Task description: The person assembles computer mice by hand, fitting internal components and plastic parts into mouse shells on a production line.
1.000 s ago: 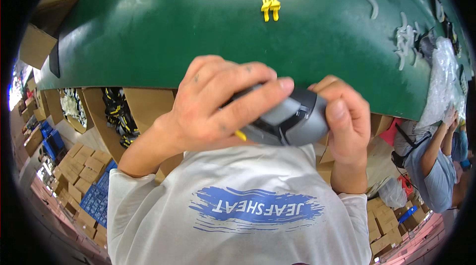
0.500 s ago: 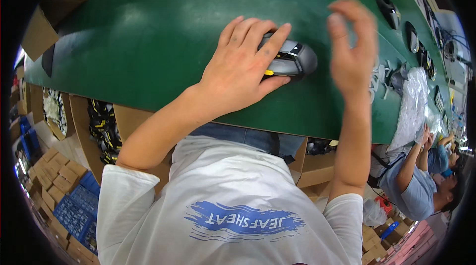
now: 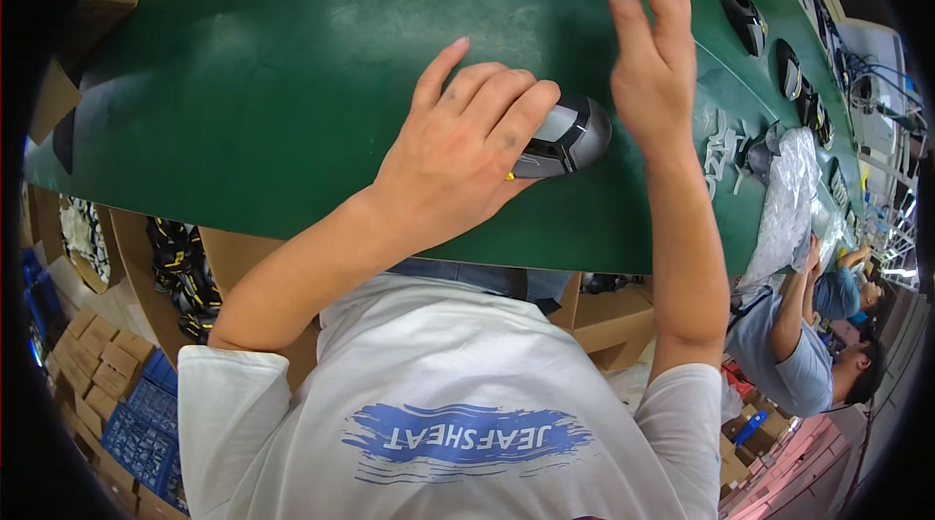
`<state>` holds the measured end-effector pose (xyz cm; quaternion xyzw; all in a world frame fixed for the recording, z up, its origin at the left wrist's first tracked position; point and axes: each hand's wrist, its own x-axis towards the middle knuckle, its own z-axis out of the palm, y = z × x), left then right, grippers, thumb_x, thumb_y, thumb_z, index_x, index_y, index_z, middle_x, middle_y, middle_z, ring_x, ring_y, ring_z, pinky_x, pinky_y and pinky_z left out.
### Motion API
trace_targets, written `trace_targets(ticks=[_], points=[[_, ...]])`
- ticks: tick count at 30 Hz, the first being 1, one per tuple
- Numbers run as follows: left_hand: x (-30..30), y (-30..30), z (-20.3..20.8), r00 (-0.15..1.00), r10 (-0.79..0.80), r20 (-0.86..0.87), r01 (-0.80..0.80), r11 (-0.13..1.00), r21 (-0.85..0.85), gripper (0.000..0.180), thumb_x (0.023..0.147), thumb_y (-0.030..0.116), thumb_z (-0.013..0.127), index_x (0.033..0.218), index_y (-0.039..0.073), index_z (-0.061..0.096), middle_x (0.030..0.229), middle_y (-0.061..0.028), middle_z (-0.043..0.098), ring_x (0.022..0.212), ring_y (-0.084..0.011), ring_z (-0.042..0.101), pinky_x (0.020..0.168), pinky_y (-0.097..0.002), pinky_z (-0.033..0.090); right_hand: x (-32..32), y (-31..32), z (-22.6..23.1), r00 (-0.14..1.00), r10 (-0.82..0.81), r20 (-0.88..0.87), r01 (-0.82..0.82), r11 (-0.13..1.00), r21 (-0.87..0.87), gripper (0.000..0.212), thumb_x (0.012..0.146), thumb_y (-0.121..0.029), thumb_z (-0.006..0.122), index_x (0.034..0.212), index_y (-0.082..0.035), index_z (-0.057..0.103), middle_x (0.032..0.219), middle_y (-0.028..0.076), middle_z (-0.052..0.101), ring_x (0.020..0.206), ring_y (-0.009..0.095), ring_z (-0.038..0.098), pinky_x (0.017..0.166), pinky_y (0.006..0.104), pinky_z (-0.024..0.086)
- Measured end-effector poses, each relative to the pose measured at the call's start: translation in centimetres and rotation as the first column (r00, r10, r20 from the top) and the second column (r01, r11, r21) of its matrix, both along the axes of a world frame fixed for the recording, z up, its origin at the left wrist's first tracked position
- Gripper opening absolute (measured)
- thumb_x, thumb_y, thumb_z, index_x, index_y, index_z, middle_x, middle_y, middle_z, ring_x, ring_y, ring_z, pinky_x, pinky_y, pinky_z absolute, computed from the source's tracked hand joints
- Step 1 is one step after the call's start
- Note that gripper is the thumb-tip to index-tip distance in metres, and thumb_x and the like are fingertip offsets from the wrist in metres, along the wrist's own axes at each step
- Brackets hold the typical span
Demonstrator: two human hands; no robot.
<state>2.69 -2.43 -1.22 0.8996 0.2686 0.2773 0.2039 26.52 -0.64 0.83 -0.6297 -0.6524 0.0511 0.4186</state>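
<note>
My left hand (image 3: 453, 135) is closed over a rounded grey and black plastic piece (image 3: 582, 138) with a bit of yellow on its side. The piece rests on the green tabletop (image 3: 263, 92), its smooth grey end pointing right. My palm and fingers hide its left part, and the index finger lies across its top. To the far right of it, my right hand (image 3: 654, 53) is raised with fingers and thumb apart and nothing in it. The right hand does not touch the piece.
Similar black pieces (image 3: 745, 21) line the table's right side. Loose grey parts (image 3: 719, 152) lie near a clear plastic bag (image 3: 784, 199). Below the left table edge, a carton holds black-and-yellow pieces (image 3: 183, 277). A co-worker (image 3: 789, 345) sits at the right.
My right hand has moved away from me and slightly left, its fingers straightening. My left hand has shifted its fingers on the piece, which sits slightly turned.
</note>
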Motion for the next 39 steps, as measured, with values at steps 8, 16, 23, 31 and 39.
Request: trace_targets(ticks=[8,16,23,31,39], points=[[0.3,0.2,-0.9,0.977,-0.029,0.209,-0.019,0.975,0.222,0.086,0.070,0.021,0.100,0.148,0.011,0.067,0.134,-0.0084,0.071,0.123,-0.0307,0.067,0.119,-0.0557,0.047,0.0,-8.8,1.3,0.800,0.024,-0.599,-0.223,0.939,-0.260,0.041,0.123,-0.026,0.055,0.143,0.005,0.074,0.129,0.015,0.081,0.119,0.021,0.075,0.108,0.0356,0.058],[-1.6,1.9,1.8,0.970,-0.146,0.193,0.230,0.799,-0.555,0.081,0.093,0.058,0.089,0.148,0.002,0.068,0.125,-0.0145,0.077,0.120,-0.0341,0.068,0.112,-0.0477,0.050,-0.6,-10.9,0.8,0.637,0.239,-0.733,-0.472,0.873,-0.126,0.073,0.111,-0.051,0.068,0.152,0.009,0.066,0.159,0.026,0.066,0.142,0.035,0.068,0.121,0.0459,0.052],[-1.6,2.0,2.3,0.977,-0.121,0.176,0.203,0.783,-0.588,0.080,0.093,0.061,0.087,0.146,0.003,0.070,0.125,-0.0160,0.078,0.120,-0.0345,0.068,0.111,-0.0477,0.051,-0.7,-10.4,0.0,0.642,0.368,-0.673,-0.464,0.885,0.041,0.051,0.105,-0.025,0.074,0.146,0.005,0.071,0.151,0.029,0.071,0.136,0.034,0.071,0.117,0.0454,0.055],[-3.6,3.6,3.5,0.865,0.211,0.455,0.379,0.319,-0.869,0.064,0.121,0.052,0.053,0.157,-0.001,0.059,0.136,-0.0097,0.073,0.113,-0.0150,0.066,0.109,-0.0321,0.050,-1.4,-11.8,2.2,0.963,0.178,-0.202,-0.211,0.965,-0.154,0.034,0.099,-0.011,0.085,0.131,-0.003,0.077,0.133,0.017,0.080,0.118,0.031,0.077,0.103,0.0405,0.058],[-5.7,1.1,5.1,0.859,0.352,0.373,0.243,0.361,-0.900,0.075,0.109,0.020,0.081,0.171,-0.001,0.043,0.153,-0.0111,0.062,0.144,-0.0208,0.059,0.124,-0.0374,0.046,-5.4,-11.9,0.9,0.951,0.283,0.122,-0.250,0.940,-0.232,0.040,0.087,-0.020,0.095,0.124,-0.011,0.082,0.121,0.007,0.073,0.099,0.030,0.071,0.087,0.0450,0.057]])
